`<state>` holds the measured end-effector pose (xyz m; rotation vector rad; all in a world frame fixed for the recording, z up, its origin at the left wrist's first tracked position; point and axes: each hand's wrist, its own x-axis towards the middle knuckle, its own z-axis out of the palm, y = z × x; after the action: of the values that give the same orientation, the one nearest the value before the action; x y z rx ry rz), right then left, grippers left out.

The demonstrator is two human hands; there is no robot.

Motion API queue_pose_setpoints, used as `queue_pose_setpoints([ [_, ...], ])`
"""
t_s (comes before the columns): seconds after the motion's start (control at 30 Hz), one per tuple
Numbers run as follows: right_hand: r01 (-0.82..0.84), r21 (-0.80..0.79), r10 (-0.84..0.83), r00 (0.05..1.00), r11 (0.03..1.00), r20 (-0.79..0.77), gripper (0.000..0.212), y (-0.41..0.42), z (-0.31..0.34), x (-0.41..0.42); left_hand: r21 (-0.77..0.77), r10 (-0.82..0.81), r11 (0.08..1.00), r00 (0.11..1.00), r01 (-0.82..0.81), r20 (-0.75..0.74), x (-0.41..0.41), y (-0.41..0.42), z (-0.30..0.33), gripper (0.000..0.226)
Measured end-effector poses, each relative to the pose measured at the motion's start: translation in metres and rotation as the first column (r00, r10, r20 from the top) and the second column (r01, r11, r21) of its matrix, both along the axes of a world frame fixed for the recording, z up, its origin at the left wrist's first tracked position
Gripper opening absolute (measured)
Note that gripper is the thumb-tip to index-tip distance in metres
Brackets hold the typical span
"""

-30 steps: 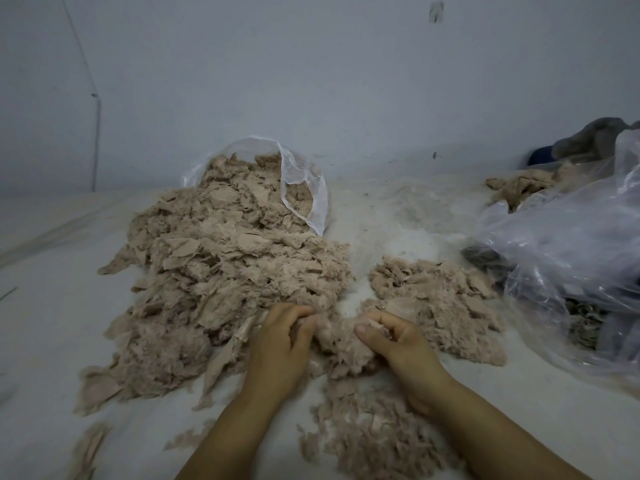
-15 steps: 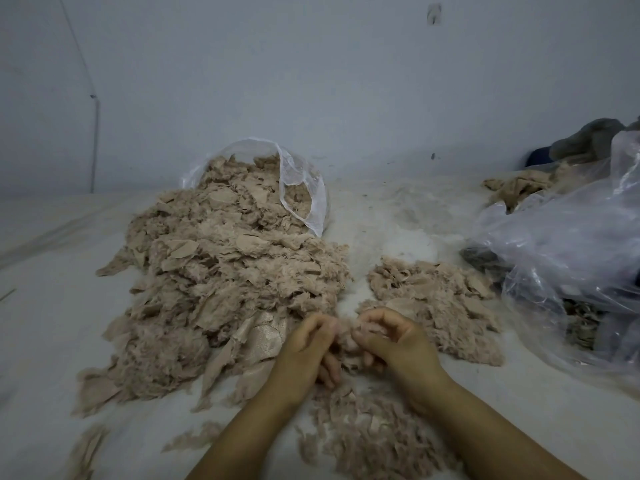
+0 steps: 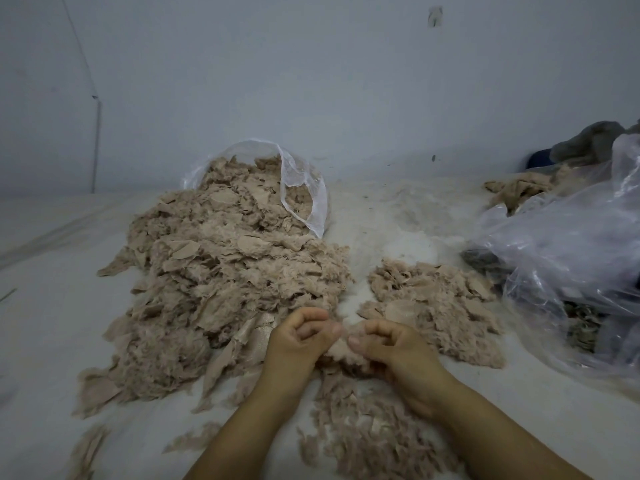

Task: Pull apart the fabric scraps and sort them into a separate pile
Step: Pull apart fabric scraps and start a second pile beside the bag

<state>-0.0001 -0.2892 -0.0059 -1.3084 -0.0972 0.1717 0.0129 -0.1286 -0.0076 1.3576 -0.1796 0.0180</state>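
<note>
A big heap of beige fabric scraps (image 3: 214, 285) spills from a clear plastic bag (image 3: 301, 181) at the back left. A smaller pile of scraps (image 3: 436, 306) lies to the right, and another loose pile (image 3: 367, 431) lies near me between my forearms. My left hand (image 3: 298, 344) and my right hand (image 3: 394, 351) meet at the centre front, fingers curled, both pinching one fluffy clump of scraps (image 3: 343, 344) between them.
A large crumpled clear plastic bag (image 3: 568, 258) with darker contents fills the right side. Behind it lie beige cloth (image 3: 516, 192) and grey fabric (image 3: 588, 140). Stray scraps (image 3: 86, 452) dot the white surface at the front left. A pale wall stands close behind.
My left hand has moved right from the edge of the big heap to meet my right hand. Both now hold the same clump, lifted slightly off the surface.
</note>
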Motion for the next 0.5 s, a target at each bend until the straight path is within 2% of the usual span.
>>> queue_pose_setpoints([
  [0.07, 0.040, -0.062, -0.040, 0.999, 0.997, 0.010, 0.018, 0.001, -0.001, 0.000, -0.073, 0.057, 0.996, 0.998, -0.057, -0.014, 0.002, 0.002, 0.001, 0.024],
  [0.17, 0.059, -0.007, -0.059, 0.998, 0.998, -0.024, 0.024, 0.000, 0.001, 0.001, -0.113, 0.091, 0.989, 0.996, -0.093, -0.018, 0.006, 0.006, 0.002, 0.012],
  [0.3, -0.016, 0.018, 0.017, 0.998, 1.000, -0.054, 0.024, 0.001, 0.004, -0.003, -0.065, 0.086, 0.994, 0.996, -0.087, -0.015, 0.003, 0.002, 0.002, 0.013],
  [0.43, -0.028, -0.006, 0.027, 0.999, 1.000, -0.017, 0.032, 0.004, 0.004, -0.005, 0.094, -0.016, 0.995, 1.000, 0.017, -0.016, -0.003, 0.000, 0.001, 0.045],
  [0.5, 0.019, 0.077, -0.014, 0.998, 0.997, -0.058, 0.033, 0.005, 0.004, -0.003, 0.145, -0.033, 0.989, 0.999, 0.036, -0.028, -0.004, -0.003, 0.000, 0.034],
])
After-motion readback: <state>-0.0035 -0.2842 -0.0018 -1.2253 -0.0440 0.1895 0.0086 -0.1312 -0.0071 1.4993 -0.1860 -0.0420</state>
